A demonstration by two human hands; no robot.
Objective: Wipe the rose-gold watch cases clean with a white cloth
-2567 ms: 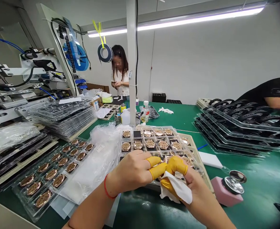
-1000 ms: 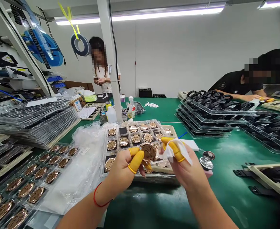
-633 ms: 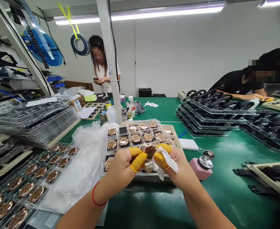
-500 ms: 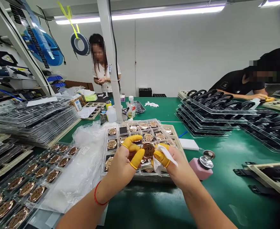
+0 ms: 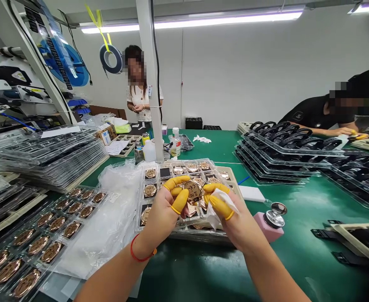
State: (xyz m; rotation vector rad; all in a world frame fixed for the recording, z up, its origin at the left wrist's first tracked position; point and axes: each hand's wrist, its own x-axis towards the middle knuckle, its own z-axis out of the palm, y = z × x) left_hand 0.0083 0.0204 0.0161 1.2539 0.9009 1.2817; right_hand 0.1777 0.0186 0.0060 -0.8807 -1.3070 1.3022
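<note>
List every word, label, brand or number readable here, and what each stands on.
Nothing can be read. Too small or blurred: the label on the plastic bottle, the print on the black strip by the blue reel, the marks on the round copper-toned piece.

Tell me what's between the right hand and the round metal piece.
In the head view, a white wipe lies between the right hand and the round metal piece.

Your left hand [image 5: 162,214] and right hand [image 5: 231,216] hide the lower compartments of the clear blister tray [image 5: 184,162]; the white wipe [image 5: 217,212] covers part of your right fingers, and the engraving on the copper-coloured disc [image 5: 192,191] is too small to read.
</note>
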